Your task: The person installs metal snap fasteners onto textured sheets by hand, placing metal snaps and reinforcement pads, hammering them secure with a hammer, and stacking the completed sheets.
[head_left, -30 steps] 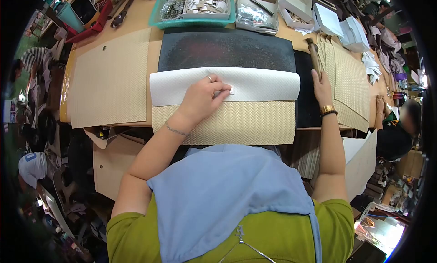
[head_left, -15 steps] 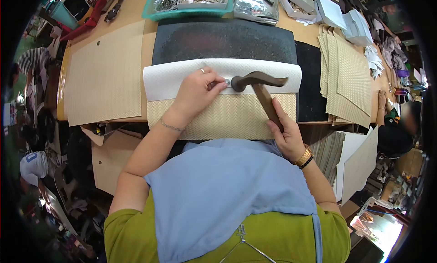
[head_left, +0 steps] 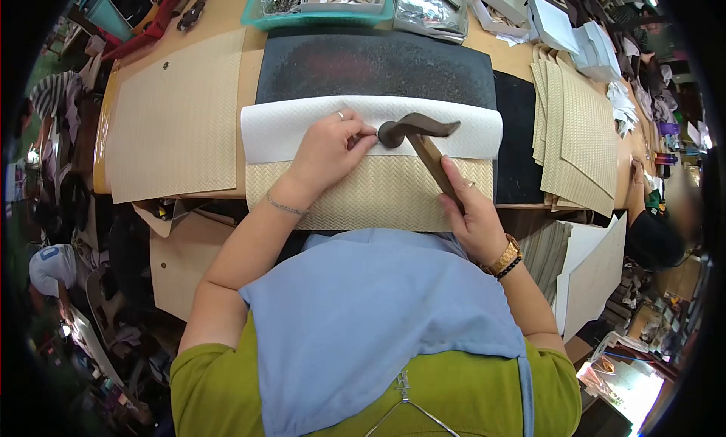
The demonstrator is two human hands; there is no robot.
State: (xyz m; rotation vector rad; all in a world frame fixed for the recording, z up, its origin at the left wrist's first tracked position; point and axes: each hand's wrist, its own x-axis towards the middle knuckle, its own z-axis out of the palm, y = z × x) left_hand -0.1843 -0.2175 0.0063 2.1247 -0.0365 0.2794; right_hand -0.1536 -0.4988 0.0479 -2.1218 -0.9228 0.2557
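In the head view a woven beige sheet [head_left: 370, 195] lies in front of me, its far edge folded back to show the white underside [head_left: 280, 130]. My left hand [head_left: 331, 148] rests on that white flap, thumb and fingertips pinched together at a spot beside the hammer's face. Whatever they pinch is too small and covered to make out. My right hand [head_left: 476, 217] grips the wooden handle of a hammer [head_left: 427, 125] with a dark, curved metal head. The round face is right at the left fingertips, hiding the spot beneath it.
Under the sheet's far side is a worn black mat [head_left: 378, 70]. A large beige panel [head_left: 178, 119] lies left, and several woven sheets [head_left: 578, 127] are stacked right. A teal tray [head_left: 318, 17] and a clear container [head_left: 431, 13] of small parts stand behind. Other people are at both sides.
The hammer head has moved slightly left and closer to the left fingertips, covering the small round metal piece seen there before. My left hand stays almost in place.
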